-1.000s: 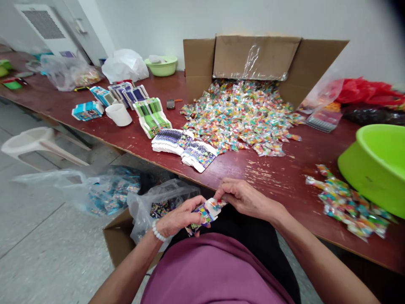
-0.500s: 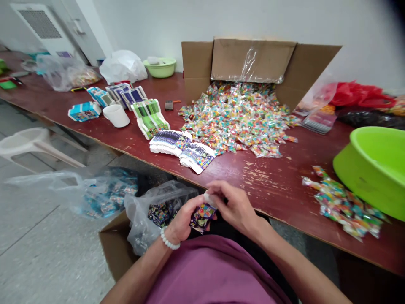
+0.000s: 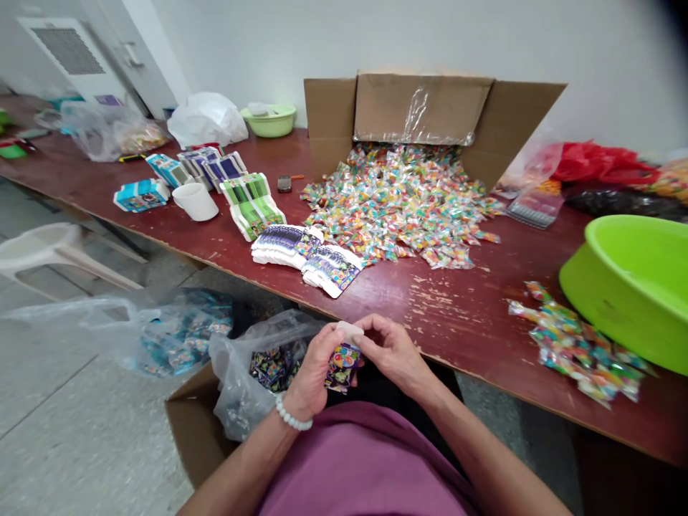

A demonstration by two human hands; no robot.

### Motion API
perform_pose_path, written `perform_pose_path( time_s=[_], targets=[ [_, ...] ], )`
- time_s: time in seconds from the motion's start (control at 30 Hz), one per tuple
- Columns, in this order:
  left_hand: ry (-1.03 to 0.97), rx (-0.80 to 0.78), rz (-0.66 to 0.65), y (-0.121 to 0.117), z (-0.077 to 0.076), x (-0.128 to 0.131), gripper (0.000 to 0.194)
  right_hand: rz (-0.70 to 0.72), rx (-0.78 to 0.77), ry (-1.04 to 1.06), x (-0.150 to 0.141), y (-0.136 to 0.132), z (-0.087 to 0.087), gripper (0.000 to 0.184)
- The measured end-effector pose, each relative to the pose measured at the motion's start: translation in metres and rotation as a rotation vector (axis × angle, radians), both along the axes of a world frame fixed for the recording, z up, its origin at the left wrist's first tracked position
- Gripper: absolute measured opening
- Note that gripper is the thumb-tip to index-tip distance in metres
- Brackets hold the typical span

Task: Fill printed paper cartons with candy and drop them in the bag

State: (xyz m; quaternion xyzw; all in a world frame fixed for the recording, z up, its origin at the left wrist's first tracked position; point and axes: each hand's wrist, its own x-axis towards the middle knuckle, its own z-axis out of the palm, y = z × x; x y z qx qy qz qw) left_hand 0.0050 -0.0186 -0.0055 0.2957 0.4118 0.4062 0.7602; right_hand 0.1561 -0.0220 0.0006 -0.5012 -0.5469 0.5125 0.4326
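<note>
Just in front of the table edge, my left hand (image 3: pixel 312 369) is wrapped round a small dark purple printed packet (image 3: pixel 342 367) with colourful round candies pictured on it. A white flap (image 3: pixel 350 331) stands up at the packet's top. My right hand (image 3: pixel 391 351) pinches that flap at its right side between thumb and fingers. Fanned stacks of purple printed cards (image 3: pixel 333 269) lie on the table just beyond my hands. Below my left hand, a clear plastic bag (image 3: pixel 236 383) in a cardboard box holds several similar dark packets (image 3: pixel 271 365).
A heap of wrapped candies (image 3: pixel 398 208) spills from a tipped cardboard box (image 3: pixel 424 107). To the right are a smaller candy pile (image 3: pixel 580 344) and a green basin (image 3: pixel 596 287). Green card stacks (image 3: pixel 252 204) and a white mug (image 3: pixel 196 202) stand left; a plastic stool (image 3: pixel 48 247) is beyond the table edge.
The white flap on the packet now shows more upright and wider between my hands. My right fingers have moved slightly down, and the view has shifted a little.
</note>
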Motion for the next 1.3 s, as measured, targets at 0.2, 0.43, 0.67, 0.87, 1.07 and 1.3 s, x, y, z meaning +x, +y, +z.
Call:
perform_pose_path(
  time_s=[0.2, 0.43, 0.67, 0.87, 1.07, 1.3],
  targets=[
    [-0.197, -0.186, -0.078, 0.009, 0.005, -0.001, 0.04, 0.101, 0.425, -0.277, 0.007, 0.0, 0.01, 0.017],
    [-0.071, -0.138, -0.012, 0.006, 0.003, 0.002, 0.042, 0.043, 0.153, -0.253, 0.007, 0.007, 0.005, 0.009],
    [0.11, -0.13, -0.026, 0.005, -0.001, 0.001, 0.062, 0.057, -0.013, -0.112, 0.004, 0.011, 0.005, 0.012],
    [0.039, -0.168, 0.001, 0.008, -0.005, -0.004, 0.042, 0.123, 0.12, -0.24, 0.002, 0.004, 0.013, 0.014],
    [-0.119, -0.224, 0.016, 0.012, -0.013, -0.008, 0.032, 0.135, 0.368, -0.214, -0.015, -0.008, -0.004, 0.018],
    [1.049, 0.341, 0.079, 0.017, -0.067, -0.071, 0.036, -0.088, 0.328, -0.607, 0.011, 0.059, -0.028, 0.02]
  ],
)
